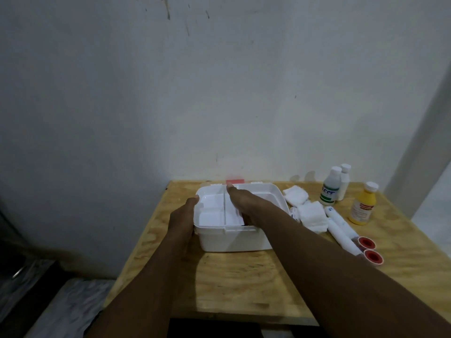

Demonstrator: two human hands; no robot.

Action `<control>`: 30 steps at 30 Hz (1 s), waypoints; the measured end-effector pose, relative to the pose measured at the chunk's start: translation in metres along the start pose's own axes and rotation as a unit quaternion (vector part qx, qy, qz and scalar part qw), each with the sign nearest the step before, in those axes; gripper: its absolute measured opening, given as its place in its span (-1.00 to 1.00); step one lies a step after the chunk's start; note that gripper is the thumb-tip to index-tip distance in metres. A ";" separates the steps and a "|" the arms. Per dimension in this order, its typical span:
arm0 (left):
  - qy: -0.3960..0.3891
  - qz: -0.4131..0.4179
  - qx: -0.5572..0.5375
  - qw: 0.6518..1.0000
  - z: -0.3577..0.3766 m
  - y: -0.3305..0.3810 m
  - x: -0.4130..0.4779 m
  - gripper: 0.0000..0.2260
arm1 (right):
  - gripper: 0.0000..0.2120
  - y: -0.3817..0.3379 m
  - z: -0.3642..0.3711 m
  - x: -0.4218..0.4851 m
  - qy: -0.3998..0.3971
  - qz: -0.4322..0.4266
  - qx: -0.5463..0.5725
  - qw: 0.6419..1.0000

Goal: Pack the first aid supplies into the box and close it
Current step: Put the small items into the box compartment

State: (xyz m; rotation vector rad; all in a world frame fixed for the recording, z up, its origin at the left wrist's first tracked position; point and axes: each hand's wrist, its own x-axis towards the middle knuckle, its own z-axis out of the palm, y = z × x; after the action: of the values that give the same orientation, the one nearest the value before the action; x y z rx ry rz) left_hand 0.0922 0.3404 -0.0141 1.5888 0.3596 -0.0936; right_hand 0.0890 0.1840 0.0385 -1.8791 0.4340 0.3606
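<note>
box – open on table | left hand fingers clamped on its left wall | right hand inside – grip unclear

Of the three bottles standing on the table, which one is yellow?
The yellow bottle stands alone nearest the table's right edge. The other two, a green-labelled bottle and a plain white bottle, are white and stand together farther back.

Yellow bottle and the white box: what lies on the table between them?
Head view: between the yellow bottle and the white box lie folded gauze pads and two white rolled bandages, all on the wooden table.
</note>
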 end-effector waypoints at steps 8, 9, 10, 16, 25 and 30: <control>-0.013 0.002 0.023 1.000 -0.001 0.003 -0.002 -0.67 | -0.40 0.002 -0.007 -0.004 0.095 -0.069 -0.042 0.992; -0.016 0.003 0.023 1.000 0.000 0.002 -0.003 -0.66 | -0.42 0.003 -0.011 -0.005 0.162 -0.119 -0.048 0.978; -0.018 0.003 0.022 1.000 0.001 0.002 -0.004 -0.65 | -0.47 0.003 -0.017 -0.007 0.238 -0.171 -0.049 0.955; -0.015 -0.009 0.007 1.000 0.002 -0.001 -0.001 -0.57 | -0.80 0.016 -0.090 -0.012 0.386 -0.194 -0.069 0.899; -0.017 -0.013 -0.006 1.000 0.003 -0.004 0.001 -0.54 | -0.85 0.048 -0.109 0.012 0.281 -0.081 -0.178 0.940; -0.027 -0.027 -0.009 0.999 0.000 -0.005 0.000 -0.38 | -0.85 0.050 -0.118 0.014 0.214 -0.020 -0.217 0.952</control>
State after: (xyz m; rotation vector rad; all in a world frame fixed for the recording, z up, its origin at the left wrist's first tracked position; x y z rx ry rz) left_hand 0.0909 0.3405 -0.0188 1.5564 0.3600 -0.1751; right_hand 0.0828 0.0554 0.0298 -2.4047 0.6449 0.0106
